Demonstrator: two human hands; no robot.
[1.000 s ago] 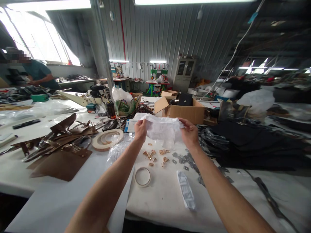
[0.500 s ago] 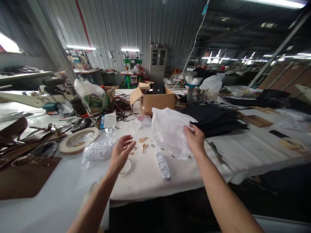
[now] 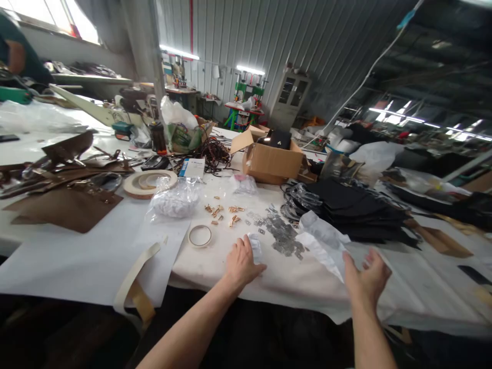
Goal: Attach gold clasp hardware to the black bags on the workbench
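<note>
My left hand [image 3: 242, 264] rests over a small white printed packet [image 3: 254, 247] near the table's front edge, its fingers spread and partly covering it. At the right, my right hand [image 3: 367, 274] has its fingers apart beside a crumpled white sheet [image 3: 323, 241], whose lower corner lies at the thumb. Between the hands is a heap of small flat grey metal pieces [image 3: 282, 233]. Small gold-coloured pieces [image 3: 234, 219] are scattered behind my left hand. A tape ring [image 3: 200, 236] lies to the left of that hand.
A cardboard box [image 3: 272, 161] stands behind the small parts. Stacked black pieces [image 3: 353, 205] lie at the right. On the left are a clear plastic bag [image 3: 175, 200], large tape rolls [image 3: 149, 183] and brown leather pieces [image 3: 69, 205]. A person's arm [image 3: 16, 56] shows far left.
My left hand has moved right onto the packet. The white sheet has gone down and right with my right hand, uncovering the grey pieces, and my right fingers have opened. The view has turned left and tilted.
</note>
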